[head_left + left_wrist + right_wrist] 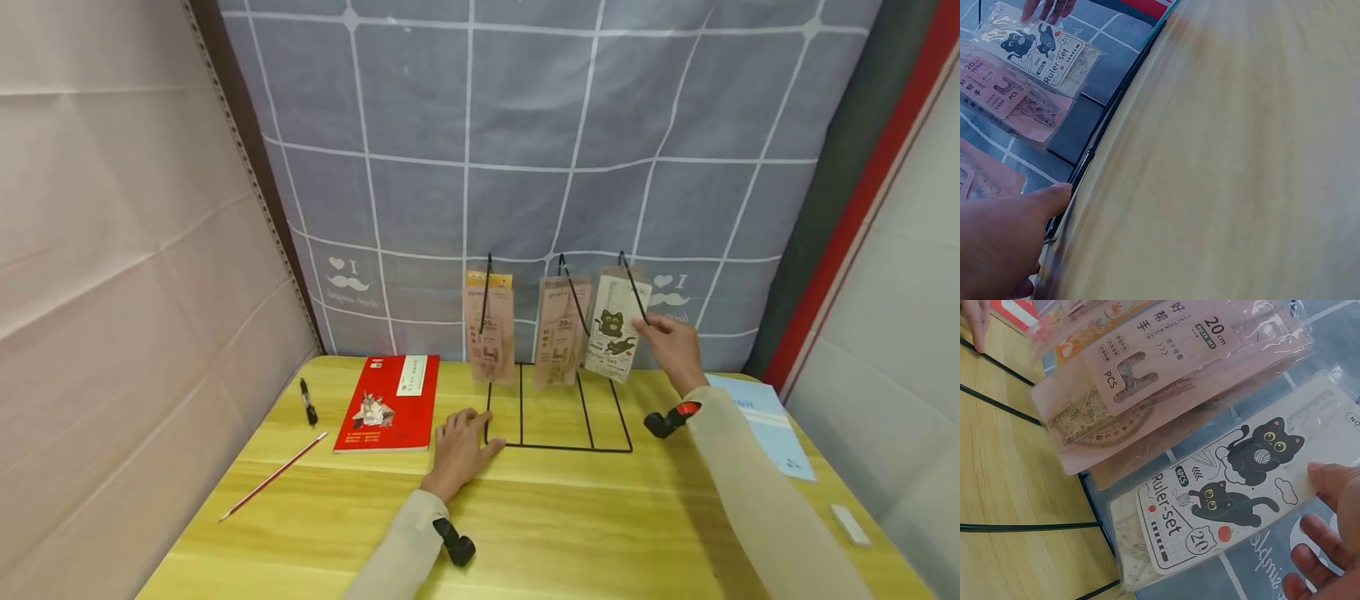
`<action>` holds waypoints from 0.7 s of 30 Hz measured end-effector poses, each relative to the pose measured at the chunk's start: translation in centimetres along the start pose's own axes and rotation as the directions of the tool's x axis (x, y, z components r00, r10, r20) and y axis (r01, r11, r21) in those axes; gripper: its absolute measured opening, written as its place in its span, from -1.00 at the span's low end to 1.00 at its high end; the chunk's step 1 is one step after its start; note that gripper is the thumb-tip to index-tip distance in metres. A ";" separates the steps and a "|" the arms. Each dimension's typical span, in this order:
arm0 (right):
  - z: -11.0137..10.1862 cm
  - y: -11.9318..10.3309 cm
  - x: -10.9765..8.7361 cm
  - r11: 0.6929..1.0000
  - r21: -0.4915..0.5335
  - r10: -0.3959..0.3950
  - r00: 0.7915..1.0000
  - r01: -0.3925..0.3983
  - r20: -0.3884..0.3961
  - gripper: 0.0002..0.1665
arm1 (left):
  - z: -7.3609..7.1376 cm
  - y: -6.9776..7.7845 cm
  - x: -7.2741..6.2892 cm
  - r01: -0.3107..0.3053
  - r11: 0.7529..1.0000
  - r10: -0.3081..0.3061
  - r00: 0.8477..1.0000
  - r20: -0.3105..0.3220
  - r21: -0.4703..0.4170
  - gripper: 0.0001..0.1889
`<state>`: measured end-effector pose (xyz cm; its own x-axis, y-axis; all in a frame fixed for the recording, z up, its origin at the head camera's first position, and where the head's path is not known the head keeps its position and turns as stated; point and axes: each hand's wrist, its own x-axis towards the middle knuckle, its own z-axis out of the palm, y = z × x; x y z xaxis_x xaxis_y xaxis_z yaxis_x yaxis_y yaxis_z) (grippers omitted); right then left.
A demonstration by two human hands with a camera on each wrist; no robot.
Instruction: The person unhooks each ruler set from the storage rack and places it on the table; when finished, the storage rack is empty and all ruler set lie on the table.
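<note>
A black wire rack (555, 447) stands on the table with packets on its upright hooks. My right hand (675, 346) pinches the side edge of a white ruler-set packet (1241, 487) printed with black cats, which hangs at the rightmost hook. In the right wrist view its thumb lies on the packet's front; part of the index finger is hidden. My left hand (459, 450) rests at the rack's front left corner, the thumb touching the front wire. Pink ruler-set packets (557, 333) hang on the middle hook, and more pink packets (489, 333) on the left one.
Left of the rack lies a red notebook (386, 404), with a black pen (308, 402) and a pencil (273, 477) beyond it. A light blue booklet (772, 429) and a white eraser (851, 525) lie at the right. A grey gridded cloth (412, 200) hangs behind.
</note>
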<state>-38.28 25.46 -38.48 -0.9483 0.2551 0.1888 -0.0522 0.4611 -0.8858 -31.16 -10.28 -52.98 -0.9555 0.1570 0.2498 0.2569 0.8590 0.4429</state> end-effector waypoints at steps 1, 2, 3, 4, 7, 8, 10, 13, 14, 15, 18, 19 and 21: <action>-0.1 0.0 0.0 1.000 -0.001 -0.004 1.000 0.004 -0.001 -0.20 | 0.0 0.0 0.0 0.000 1.000 0.000 1.000 0.002 0.002 -0.37; -0.1 -0.1 -0.1 1.000 0.001 -0.010 1.000 0.010 0.000 -0.21 | -0.1 0.0 0.1 0.001 1.000 -0.001 1.000 0.004 -0.001 -0.37; -0.2 -0.1 -0.2 1.000 0.000 -0.016 1.000 0.016 0.002 -0.22 | 0.0 0.0 0.1 0.000 1.000 0.000 1.000 0.005 0.000 -0.37; -0.3 -0.1 -0.3 1.000 0.000 -0.022 1.000 0.022 0.005 -0.22 | -0.1 0.0 0.1 0.002 1.000 -0.002 1.000 0.007 -0.003 -0.37; -0.5 -0.1 -0.7 0.999 -0.011 -0.037 0.999 0.037 0.021 -0.22 | 0.0 0.0 0.0 0.006 1.000 -0.006 1.000 0.009 0.005 -0.37; -0.6 -0.1 -0.8 0.999 -0.012 -0.037 0.999 0.038 0.026 -0.22 | 0.0 -0.1 0.0 0.008 1.000 -0.008 1.000 0.009 0.009 -0.37; -0.7 -0.2 -1.2 0.999 -0.017 -0.031 0.999 0.032 0.037 -0.21 | 0.0 -0.1 0.0 0.010 1.000 -0.010 1.000 0.007 0.012 -0.36; -1.0 -0.2 -1.7 1.000 -0.025 -0.006 0.998 0.008 0.057 -0.17 | -0.1 -0.2 0.0 0.007 1.000 -0.007 1.000 0.003 0.009 -0.37; -1.1 -0.3 -2.0 1.000 -0.027 0.001 0.998 0.001 0.064 -0.14 | -0.1 -0.2 -0.1 0.005 1.000 -0.005 1.000 0.001 0.003 -0.37; -1.2 -0.3 -2.2 0.999 -0.033 0.008 0.997 -0.005 0.072 -0.12 | -0.1 -0.1 -0.1 0.003 1.000 -0.003 1.000 0.001 -0.001 -0.37; -1.5 -0.3 -2.8 0.999 -0.039 0.023 0.996 -0.019 0.089 -0.07 | -0.1 -0.1 -0.1 0.002 1.000 -0.002 1.000 0.004 -0.004 -0.37; -1.5 -0.4 -3.1 0.999 -0.039 0.024 0.995 -0.021 0.098 -0.06 | -0.1 0.0 -0.1 0.004 1.000 -0.004 1.000 0.006 -0.005 -0.37; -1.7 -0.4 -3.6 0.999 -0.039 0.022 0.994 -0.018 0.110 -0.04 | -0.1 0.0 -0.1 0.006 1.000 -0.006 1.000 0.011 -0.005 -0.37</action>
<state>-34.31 25.85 -38.10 -0.9780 0.1700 0.1211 -0.0228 0.4896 -0.8717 -31.06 -10.36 -52.89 -0.9585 0.1571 0.2380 0.2519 0.8576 0.4484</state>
